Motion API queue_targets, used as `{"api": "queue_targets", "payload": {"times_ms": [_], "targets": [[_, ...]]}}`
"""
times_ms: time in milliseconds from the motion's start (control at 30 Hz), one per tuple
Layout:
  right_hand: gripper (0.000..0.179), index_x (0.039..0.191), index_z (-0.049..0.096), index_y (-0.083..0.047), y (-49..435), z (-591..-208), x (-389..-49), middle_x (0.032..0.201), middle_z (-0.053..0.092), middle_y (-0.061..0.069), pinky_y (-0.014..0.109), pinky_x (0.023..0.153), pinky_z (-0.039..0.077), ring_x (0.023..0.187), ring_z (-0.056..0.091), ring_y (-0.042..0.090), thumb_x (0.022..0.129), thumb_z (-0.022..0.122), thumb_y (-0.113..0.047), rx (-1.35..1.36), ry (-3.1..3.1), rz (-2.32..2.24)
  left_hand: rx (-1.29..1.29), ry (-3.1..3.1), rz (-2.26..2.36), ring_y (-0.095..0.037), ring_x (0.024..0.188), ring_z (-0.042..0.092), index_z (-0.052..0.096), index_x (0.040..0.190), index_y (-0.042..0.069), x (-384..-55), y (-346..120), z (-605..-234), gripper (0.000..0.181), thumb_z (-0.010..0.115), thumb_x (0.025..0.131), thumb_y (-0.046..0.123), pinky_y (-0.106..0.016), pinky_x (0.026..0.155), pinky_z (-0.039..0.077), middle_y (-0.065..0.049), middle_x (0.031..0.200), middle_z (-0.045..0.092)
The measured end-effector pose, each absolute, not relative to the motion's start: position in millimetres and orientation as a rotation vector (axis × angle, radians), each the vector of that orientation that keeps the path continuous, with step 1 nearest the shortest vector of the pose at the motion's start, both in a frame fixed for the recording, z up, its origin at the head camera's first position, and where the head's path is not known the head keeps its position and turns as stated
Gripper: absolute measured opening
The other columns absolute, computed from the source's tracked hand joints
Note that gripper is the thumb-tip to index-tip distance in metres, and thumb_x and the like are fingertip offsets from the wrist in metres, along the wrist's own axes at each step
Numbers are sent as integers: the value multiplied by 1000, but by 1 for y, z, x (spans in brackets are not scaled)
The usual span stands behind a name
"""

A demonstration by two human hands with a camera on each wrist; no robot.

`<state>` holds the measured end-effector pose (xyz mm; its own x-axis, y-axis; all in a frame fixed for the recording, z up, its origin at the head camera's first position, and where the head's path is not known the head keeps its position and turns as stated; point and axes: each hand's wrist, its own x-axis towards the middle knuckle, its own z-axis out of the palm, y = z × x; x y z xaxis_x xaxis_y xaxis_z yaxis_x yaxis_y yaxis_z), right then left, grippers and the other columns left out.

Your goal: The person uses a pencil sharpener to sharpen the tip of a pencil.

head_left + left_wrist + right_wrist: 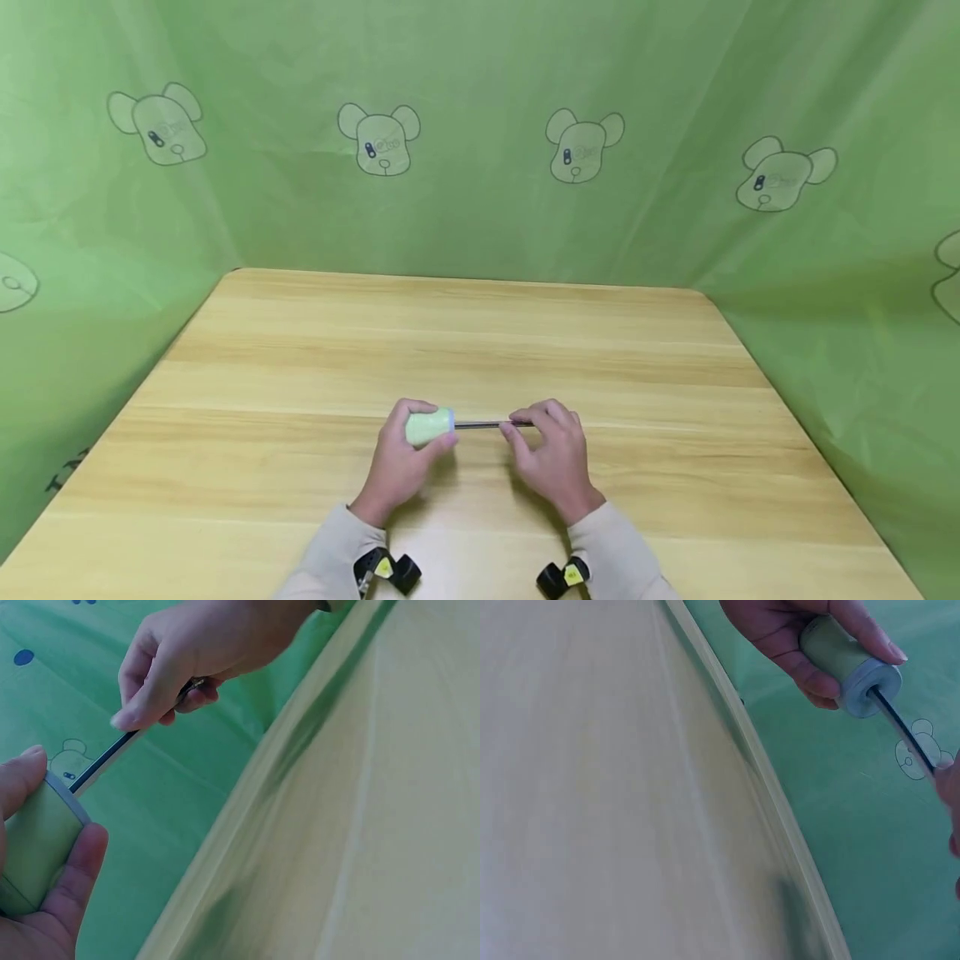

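Observation:
A screwdriver with a thick pale green handle (426, 427), a light blue collar and a thin dark shaft (477, 425) lies level between both hands, above the table. My left hand (401, 462) grips the handle from its outer end, thumb and fingers on opposite sides. Thumb and fingertips of my right hand (555, 454) pinch the shaft near its far end. In the left wrist view a shiny bit of the tip (198, 681) shows past the right fingers. The right wrist view shows the shaft entering the middle of the round collar face (870, 688).
A light wooden table (450, 342) spreads under the hands. Green sheeting (480, 208) printed with bear heads hangs behind it and along both sides. Each sleeved wrist carries a small black camera, such as the left one (405, 575).

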<state>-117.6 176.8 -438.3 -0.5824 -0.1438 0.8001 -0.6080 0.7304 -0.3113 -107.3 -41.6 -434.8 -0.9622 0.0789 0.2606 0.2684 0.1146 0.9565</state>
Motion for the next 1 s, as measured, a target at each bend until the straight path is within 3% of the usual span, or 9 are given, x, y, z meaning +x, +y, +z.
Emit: {"api": "queue_targets", "payload": {"times_ms": [133, 267, 333, 567, 667, 1000], "targets": [[17, 79, 70, -9, 176, -440, -119, 78, 64, 3, 40, 69, 36, 72, 59, 23, 84, 68, -25, 623, -1978, 704, -308, -2222, -2042, -23, 80, 51, 53, 112, 2, -106, -43, -432, 41, 78, 81, 12, -27, 62, 52, -16, 97, 53], [26, 76, 70, -9, 176, -438, -120, 75, 67, 3, 44, 73, 36, 70, 58, 24, 86, 70, -34, 645, -1855, 649, -293, -2213, -2090, -22, 80, 51, 53, 112, 2, -105, -44, -430, 41, 78, 81, 11, -26, 61, 51, -16, 96, 52], [30, 73, 70, -9, 177, -438, -120, 72, 67, 2, 42, 72, 37, 67, 58, 23, 86, 72, -37, 663, -1815, 647, -288, -2207, -2114, -22, 81, 51, 52, 113, 2, -105, -44, -430, 41, 78, 81, 10, -26, 62, 52, -16, 97, 53], [37, 65, 68, -8, 179, -440, -127, 65, 57, 0, 35, 62, 36, 55, 53, 17, 86, 73, -37, 737, -1727, 658, -338, -2154, -2278, -24, 80, 61, 48, 113, -1, -105, -44, -427, 37, 72, 85, 2, -46, 72, 60, -18, 99, 56], [40, 63, 67, -9, 179, -438, -129, 62, 52, -2, 34, 58, 35, 51, 48, 14, 87, 71, -40, 739, -1756, 640, -369, -2170, -2263, -23, 80, 61, 47, 114, -1, -106, -45, -427, 37, 70, 86, 3, -44, 71, 60, -18, 98, 57], [29, 59, 65, -12, 184, -430, -121, 57, 51, -4, 25, 46, 33, 46, 41, 7, 62, 84, -34, 660, -2014, 598, -391, -2184, -2227, -23, 80, 61, 47, 115, -1, -107, -44, -429, 39, 71, 87, 7, -41, 70, 59, -17, 98, 56]]}}
